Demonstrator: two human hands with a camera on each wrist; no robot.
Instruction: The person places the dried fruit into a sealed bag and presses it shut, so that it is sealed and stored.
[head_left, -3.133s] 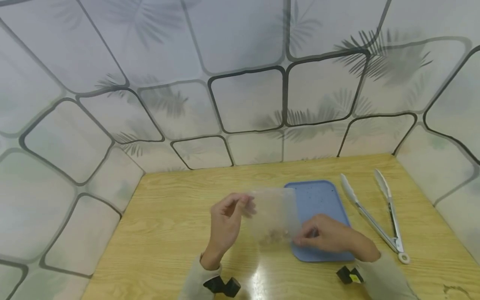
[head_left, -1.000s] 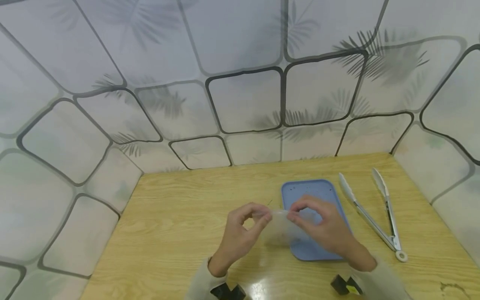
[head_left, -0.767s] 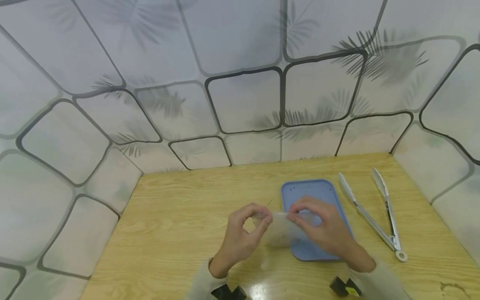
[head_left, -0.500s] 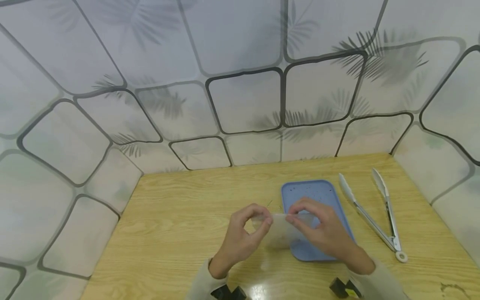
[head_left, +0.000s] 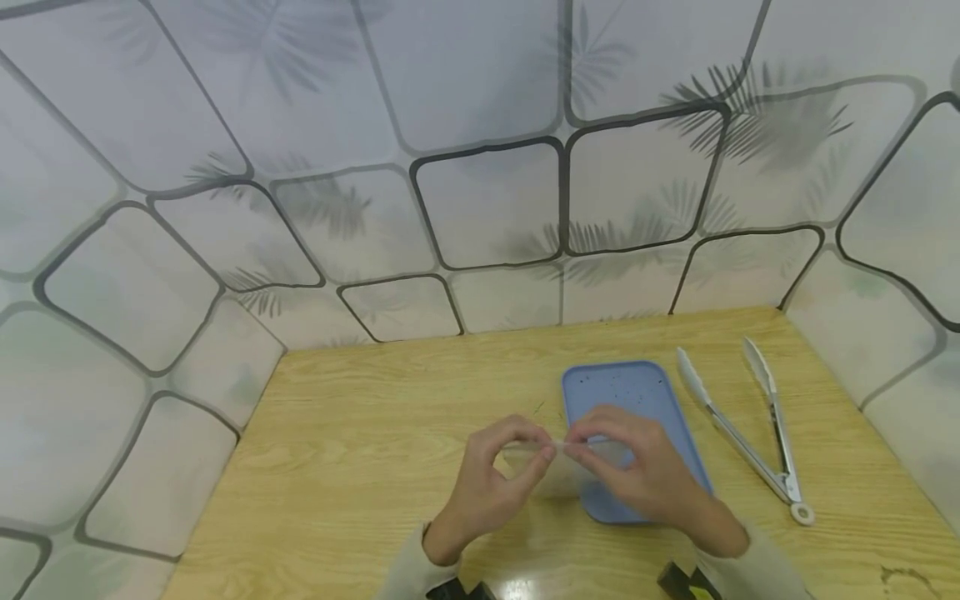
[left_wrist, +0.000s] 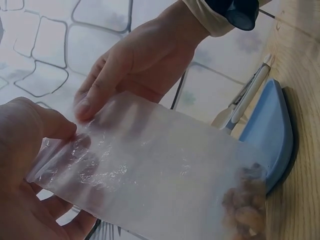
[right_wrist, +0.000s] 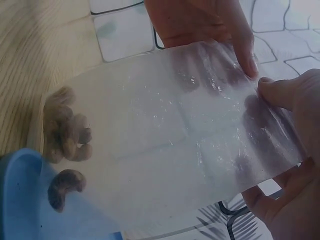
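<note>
A clear plastic bag (head_left: 557,482) hangs between my two hands, over the left part of the blue tray. Several brown, curved nut-like pieces (right_wrist: 67,132) lie at its bottom end. Thumb and fingers of my left hand (head_left: 497,473) pinch the bag's top edge. Close beside them, almost fingertip to fingertip, my right hand (head_left: 647,467) pinches the same edge. In the left wrist view the bag stretches from both hands down to the brown pieces (left_wrist: 246,207) near the tabletop. The finger ends behind the film show only dimly.
The blue tray (head_left: 622,383), dotted with dark specks, lies on the wooden table (head_left: 360,433) under my right hand. Spread metal tongs (head_left: 750,446) rest to the right of it. Patterned walls (head_left: 487,208) close off the back and sides.
Earlier my right hand was at the bag's lower right; it has since moved up to the top edge. Lately both hands have drawn closer together and sunk a little with the bag.
</note>
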